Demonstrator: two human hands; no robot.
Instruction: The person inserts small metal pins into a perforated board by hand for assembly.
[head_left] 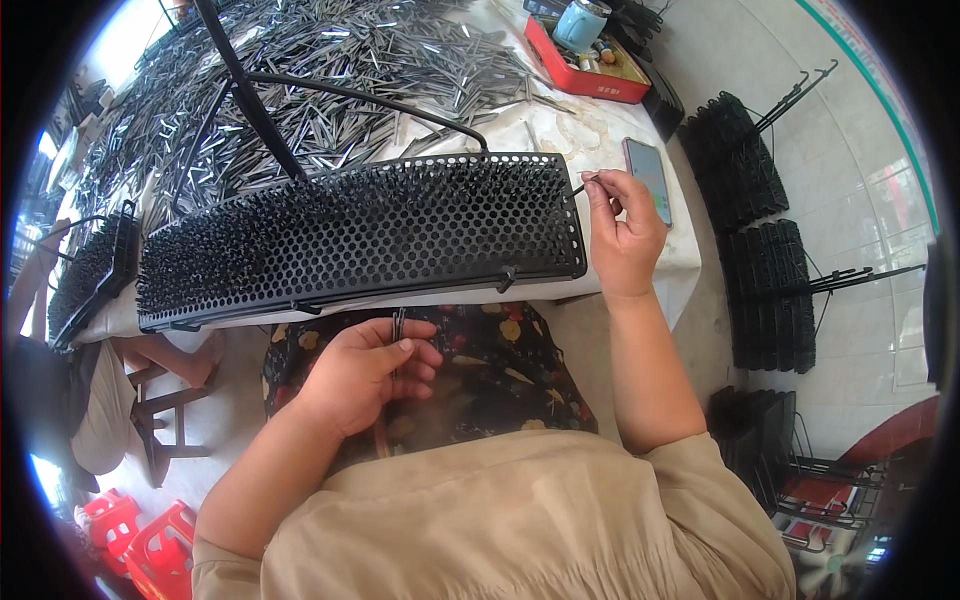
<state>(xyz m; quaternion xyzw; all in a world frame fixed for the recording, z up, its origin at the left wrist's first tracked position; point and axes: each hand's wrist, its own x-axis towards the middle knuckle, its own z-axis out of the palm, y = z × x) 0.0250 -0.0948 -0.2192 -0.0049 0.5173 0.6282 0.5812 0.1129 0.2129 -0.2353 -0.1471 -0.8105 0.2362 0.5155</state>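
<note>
In front of me a long black perforated rack (400, 235) rests at the table's near edge, tilted toward me. Thin dark pieces stand packed in its holes on the left and along the far side; the middle and lower right holes are bare. My right hand (628, 225), closed in a pinch, holds a thin dark stick (578, 190) at the rack's right end. Whether its tip is in a hole I cannot tell. Below the rack, over my lap, my left hand (365, 370) is closed on a few thin dark sticks (398, 325) held upright between thumb and fingers.
A wide heap of loose dark sticks (350, 70) covers the table beyond the rack. A phone (648, 175) lies to the right, with a red tray (590, 75) and blue mug (580, 25) behind. More black racks (770, 295) stand at right; another person works at left by a rack (95, 265).
</note>
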